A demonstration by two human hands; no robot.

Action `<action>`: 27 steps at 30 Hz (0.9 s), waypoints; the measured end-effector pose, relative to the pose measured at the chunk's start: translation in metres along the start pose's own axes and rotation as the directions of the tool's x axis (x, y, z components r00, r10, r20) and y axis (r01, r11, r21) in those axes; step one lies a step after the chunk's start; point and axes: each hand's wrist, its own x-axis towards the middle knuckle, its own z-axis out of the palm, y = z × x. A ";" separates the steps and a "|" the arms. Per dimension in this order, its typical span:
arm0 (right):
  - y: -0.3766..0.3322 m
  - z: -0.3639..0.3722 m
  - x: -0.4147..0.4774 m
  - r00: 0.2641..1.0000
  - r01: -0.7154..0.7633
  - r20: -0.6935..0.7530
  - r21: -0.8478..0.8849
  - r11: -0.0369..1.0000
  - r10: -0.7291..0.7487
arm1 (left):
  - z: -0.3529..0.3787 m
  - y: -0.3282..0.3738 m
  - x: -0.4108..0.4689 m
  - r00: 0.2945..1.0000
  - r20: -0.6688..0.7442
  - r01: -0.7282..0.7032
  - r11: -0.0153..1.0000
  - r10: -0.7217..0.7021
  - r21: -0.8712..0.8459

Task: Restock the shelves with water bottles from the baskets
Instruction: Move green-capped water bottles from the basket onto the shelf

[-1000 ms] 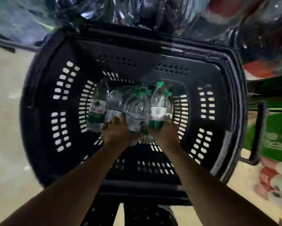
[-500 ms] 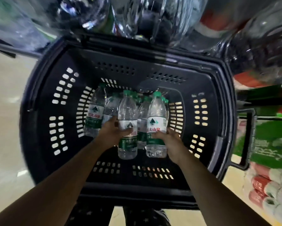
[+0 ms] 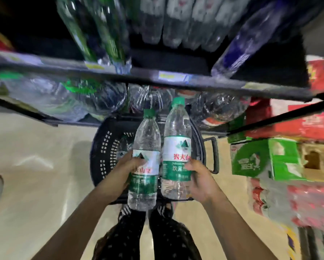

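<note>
Both hands are closed on something. The left hand [image 3: 128, 166] curls round the white-and-green label of the left bottle [image 3: 145, 145], a clear plastic water bottle with a green cap. The right hand [image 3: 200, 182] wraps the lower label of the right bottle [image 3: 177, 132], which is of the same kind and sits slightly higher. The two bottles stand upright, side by side and almost touching.

Directly beneath and behind both grips is the black perforated plastic basket [image 3: 105, 145], with another bottle dimly visible inside it, just left of the left hand. A pale floor [image 3: 35, 166] stretches further left. Under the wrists are the person's dark dotted trousers [image 3: 168, 237].

Above the caps runs the dark metal shelf edge [image 3: 157, 77], blurred. Large clear bottles [image 3: 93, 98] lie below it and tall bottles [image 3: 176, 21] stand on it. Right of the right hand sits a green cardboard carton [image 3: 255, 158], with red-labelled packs [image 3: 307, 207] below it.
</note>
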 end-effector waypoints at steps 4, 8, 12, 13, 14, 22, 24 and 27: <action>-0.025 0.036 -0.066 0.994 0.109 -0.007 -0.051 0.993 -0.110 | 0.027 0.055 -0.066 0.997 0.050 -0.053 0.999 0.053 -0.013; -0.042 0.058 -0.128 0.962 0.259 -0.080 -0.051 0.964 -0.263 | 0.048 0.096 -0.118 0.987 0.082 -0.144 0.988 0.139 0.051; -0.057 0.073 -0.173 0.906 0.423 -0.012 -0.044 0.905 -0.424 | 0.063 0.128 -0.156 0.962 0.131 -0.256 0.958 0.240 0.128; -0.064 0.074 -0.182 0.895 0.445 -0.014 -0.069 0.893 -0.447 | 0.067 0.137 -0.162 0.951 0.142 -0.293 0.948 0.275 0.126; -0.073 0.073 -0.191 0.882 0.468 -0.009 -0.084 0.880 -0.471 | 0.073 0.147 -0.167 0.936 0.162 -0.332 0.936 0.311 0.121; -0.189 0.058 -0.231 0.737 0.673 0.173 -0.278 0.685 -0.654 | 0.150 0.243 -0.159 0.816 0.105 -0.578 0.806 0.569 0.125; -0.227 0.057 -0.231 0.692 0.711 0.191 -0.343 0.613 -0.696 | 0.174 0.271 -0.150 0.776 0.083 -0.631 0.766 0.625 0.122; -0.278 0.060 -0.221 0.645 0.749 0.200 -0.358 0.558 -0.737 | 0.206 0.314 -0.132 0.727 0.079 -0.686 0.718 0.682 0.120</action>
